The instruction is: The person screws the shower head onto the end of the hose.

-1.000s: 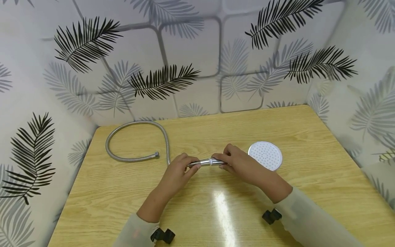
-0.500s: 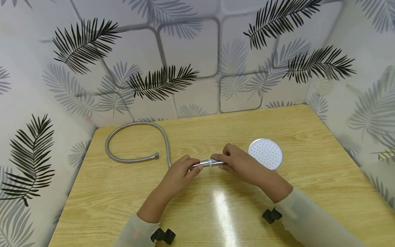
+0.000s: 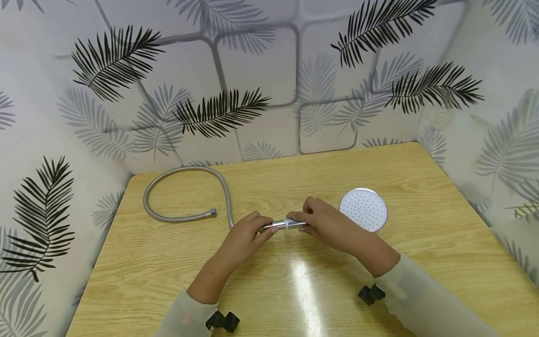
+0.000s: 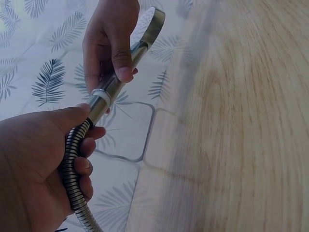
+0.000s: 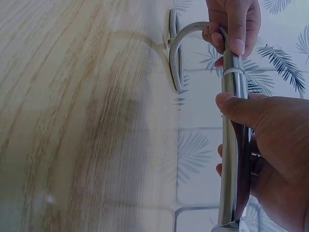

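A silver shower head with a round white nozzle face (image 3: 363,209) is gripped by its chrome handle (image 5: 229,164) in my right hand (image 3: 328,223). My left hand (image 3: 245,235) holds the end of a ribbed metal shower hose (image 4: 72,169), its fingers curled round the hose and the thumb near the smooth metal connector (image 4: 96,107). Connector and handle end meet in line between the hands, a pale ring (image 3: 287,223) showing at the joint. Whether the thread is engaged cannot be seen. The nozzle face points up, partly behind the right wrist.
The rest of the hose (image 3: 228,192) loops over the left back of the wooden table (image 3: 168,271), its free end nut (image 3: 213,212) lying left of my left hand. Leaf-patterned walls (image 3: 261,131) border the table at the back and sides.
The shower head's nozzle face has shifted slightly up and right, turning a little. Both hands keep their hold in nearly the same place.
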Tool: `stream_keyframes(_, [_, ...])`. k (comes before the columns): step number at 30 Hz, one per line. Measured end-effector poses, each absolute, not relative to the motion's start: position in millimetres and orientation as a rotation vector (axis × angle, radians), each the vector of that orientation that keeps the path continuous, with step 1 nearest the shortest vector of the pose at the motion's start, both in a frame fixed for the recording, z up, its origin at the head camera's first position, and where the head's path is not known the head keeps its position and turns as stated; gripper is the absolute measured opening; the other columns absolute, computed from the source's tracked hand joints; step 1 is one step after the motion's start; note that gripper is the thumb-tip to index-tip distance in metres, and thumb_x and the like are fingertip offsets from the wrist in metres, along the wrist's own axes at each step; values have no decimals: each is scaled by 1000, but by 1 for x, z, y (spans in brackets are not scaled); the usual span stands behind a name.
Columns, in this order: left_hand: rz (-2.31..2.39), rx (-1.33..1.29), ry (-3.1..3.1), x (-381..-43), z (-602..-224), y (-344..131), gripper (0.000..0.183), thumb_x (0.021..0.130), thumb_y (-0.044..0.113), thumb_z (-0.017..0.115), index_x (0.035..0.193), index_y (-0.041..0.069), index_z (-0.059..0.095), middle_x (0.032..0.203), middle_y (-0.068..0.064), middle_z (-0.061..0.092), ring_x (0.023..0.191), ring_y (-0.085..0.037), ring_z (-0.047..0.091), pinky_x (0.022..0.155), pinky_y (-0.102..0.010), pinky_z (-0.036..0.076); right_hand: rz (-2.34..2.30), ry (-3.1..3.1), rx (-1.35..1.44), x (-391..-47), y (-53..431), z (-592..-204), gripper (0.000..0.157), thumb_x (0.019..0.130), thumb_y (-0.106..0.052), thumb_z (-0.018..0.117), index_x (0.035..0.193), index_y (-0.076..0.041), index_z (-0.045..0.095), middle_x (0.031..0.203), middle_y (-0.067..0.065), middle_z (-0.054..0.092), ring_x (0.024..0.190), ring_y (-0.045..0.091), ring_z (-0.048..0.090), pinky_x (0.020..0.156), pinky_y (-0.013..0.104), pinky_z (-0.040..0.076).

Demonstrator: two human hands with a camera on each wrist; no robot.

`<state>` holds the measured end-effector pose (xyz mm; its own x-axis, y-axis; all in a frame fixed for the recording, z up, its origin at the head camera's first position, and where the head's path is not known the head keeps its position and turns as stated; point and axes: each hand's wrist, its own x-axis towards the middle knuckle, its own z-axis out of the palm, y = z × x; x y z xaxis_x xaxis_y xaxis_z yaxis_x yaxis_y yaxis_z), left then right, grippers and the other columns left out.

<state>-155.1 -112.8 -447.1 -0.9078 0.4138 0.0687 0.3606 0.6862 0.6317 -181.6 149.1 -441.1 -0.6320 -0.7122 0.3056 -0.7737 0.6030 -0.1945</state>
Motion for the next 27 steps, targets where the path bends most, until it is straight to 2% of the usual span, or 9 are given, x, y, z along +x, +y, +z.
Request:
stream_keyframes(6, [1018, 691, 2826, -156, -446, -113, 23, 100, 34, 64, 114, 17, 71, 92, 9, 59, 75, -8, 49, 66, -24, 44, 462, -2618, 1269, -183, 149, -440, 41, 89, -15, 78, 128, -24, 68, 94, 2, 55, 75, 9, 44, 66, 21, 41])
stream_keyframes(14, [1114, 669, 2754, -156, -447, -111, 25, 101, 34, 62, 118, 17, 70, 103, 7, 66, 87, -9, 58, 77, -28, 50, 474, -2621, 1279, -182, 151, -438, 43, 89, -14, 79, 128, -25, 68, 93, 2, 55, 74, 9, 43, 66, 21, 40])
stream_keyframes(22, [1193, 635, 2683, -155, -448, -110, 24, 101, 30, 64, 117, 13, 69, 103, 3, 67, 85, -10, 59, 74, -26, 51, 495, -2598, 1298, -180, 151, -439, 42, 87, -13, 80, 127, -22, 68, 92, 1, 55, 74, 9, 43, 65, 21, 40])
stream_keyframes(27, [1205, 654, 2692, -154, -447, -110, 22, 99, 27, 67, 117, 15, 71, 106, 3, 71, 91, -8, 64, 78, -27, 54, 471, -2590, 1319, -179, 151, -442, 44, 87, -13, 80, 128, -22, 68, 91, 2, 56, 73, 8, 42, 65, 20, 40])
